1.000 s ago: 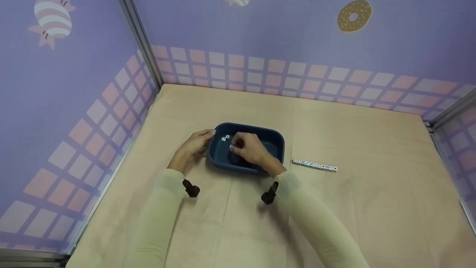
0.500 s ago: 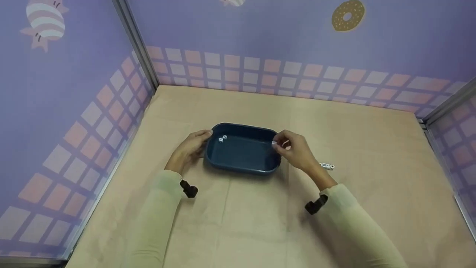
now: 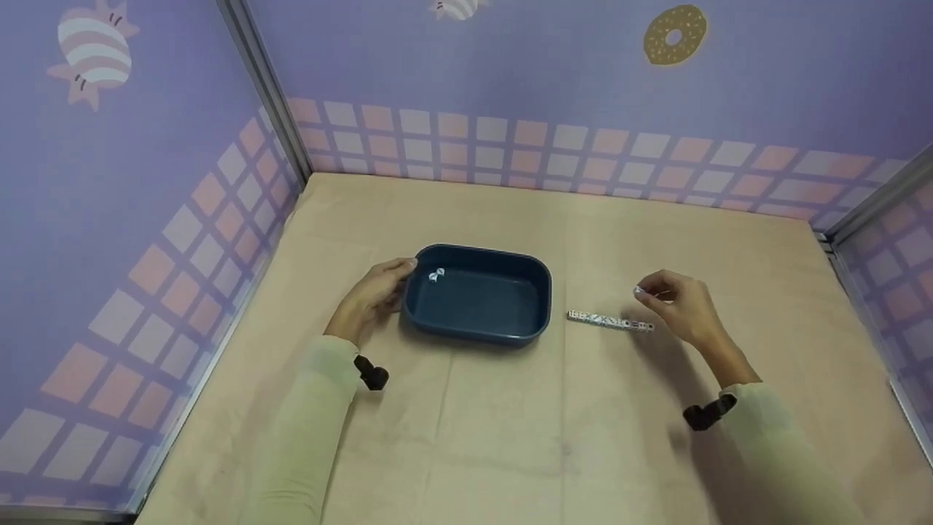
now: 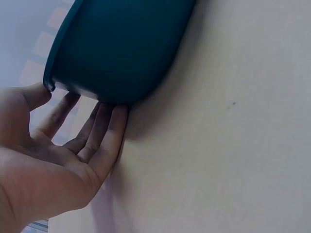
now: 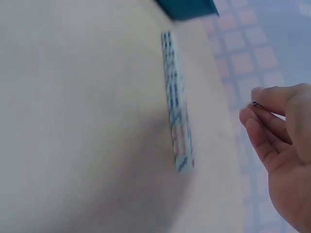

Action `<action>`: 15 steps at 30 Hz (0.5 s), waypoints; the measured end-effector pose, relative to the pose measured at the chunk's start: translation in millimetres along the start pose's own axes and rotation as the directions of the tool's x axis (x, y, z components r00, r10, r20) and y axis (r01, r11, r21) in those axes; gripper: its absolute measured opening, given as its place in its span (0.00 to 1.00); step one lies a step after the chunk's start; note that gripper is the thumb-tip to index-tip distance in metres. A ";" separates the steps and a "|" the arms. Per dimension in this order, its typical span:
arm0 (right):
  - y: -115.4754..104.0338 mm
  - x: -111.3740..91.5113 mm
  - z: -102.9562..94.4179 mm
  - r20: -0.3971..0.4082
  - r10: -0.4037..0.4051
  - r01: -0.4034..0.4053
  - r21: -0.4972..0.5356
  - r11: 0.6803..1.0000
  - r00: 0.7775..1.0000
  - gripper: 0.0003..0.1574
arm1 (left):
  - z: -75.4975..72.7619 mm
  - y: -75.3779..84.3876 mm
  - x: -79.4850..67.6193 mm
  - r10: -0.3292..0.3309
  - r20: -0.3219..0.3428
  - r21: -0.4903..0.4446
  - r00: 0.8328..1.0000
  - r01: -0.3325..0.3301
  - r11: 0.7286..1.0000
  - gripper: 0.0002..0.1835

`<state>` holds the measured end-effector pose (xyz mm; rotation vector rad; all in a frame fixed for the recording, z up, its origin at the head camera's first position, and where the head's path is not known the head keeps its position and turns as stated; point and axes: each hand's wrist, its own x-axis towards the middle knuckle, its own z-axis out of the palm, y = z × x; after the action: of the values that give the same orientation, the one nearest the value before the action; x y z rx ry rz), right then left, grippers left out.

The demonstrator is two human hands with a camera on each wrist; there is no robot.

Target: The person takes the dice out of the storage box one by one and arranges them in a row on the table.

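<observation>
A dark blue rectangular tray (image 3: pixel 477 337) sits near the middle of the table in the head view. Two small white dice (image 3: pixel 436 275) lie in its far left corner. My left hand (image 3: pixel 374 295) holds the tray's left end, with the thumb (image 4: pixel 41 94) at the rim and the fingers (image 4: pixel 111 138) against the outer wall. Right of the tray, a straight row of several dice (image 3: pixel 611 321) lies on the cloth. Above the row's right end, my right hand (image 3: pixel 681 306) pinches one die (image 5: pixel 256 103) between thumb and fingertips, apart from the row.
A beige cloth (image 3: pixel 503 423) covers the table. Purple walls with a pink and white check pattern (image 3: pixel 492 138) stand behind and at both sides, joined by metal posts (image 3: pixel 266 87). Dark wrist cameras (image 3: pixel 711 414) sit on both sleeves.
My right hand has moved out of the tray, rightward past its right rim, to above the dice row, which is uncovered again. The left hand stays at the tray.
</observation>
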<state>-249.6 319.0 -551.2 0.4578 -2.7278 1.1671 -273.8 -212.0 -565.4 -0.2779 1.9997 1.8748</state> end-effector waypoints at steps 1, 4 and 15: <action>5.3 -3.6 -4.7 0.009 0.015 -0.015 -0.019 1.000 1.000 0.09 | -0.1 -0.1 -0.3 0.003 -0.004 -0.002 1.000 -0.003 1.000 0.23; 18.5 -15.6 -13.8 0.041 0.071 -0.068 -0.075 0.995 0.997 0.09 | -0.3 -1.0 -0.7 0.013 -0.008 -0.003 1.000 -0.013 1.000 0.23; 41.8 -40.7 -18.8 0.159 0.108 -0.089 -0.121 0.989 0.981 0.07 | 0.4 -0.7 -1.2 0.032 -0.004 0.030 0.999 -0.032 0.999 0.27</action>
<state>-224.8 369.0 -576.7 0.4266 -2.9716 1.0307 -272.4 -211.8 -565.6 -0.2443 2.0447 1.8638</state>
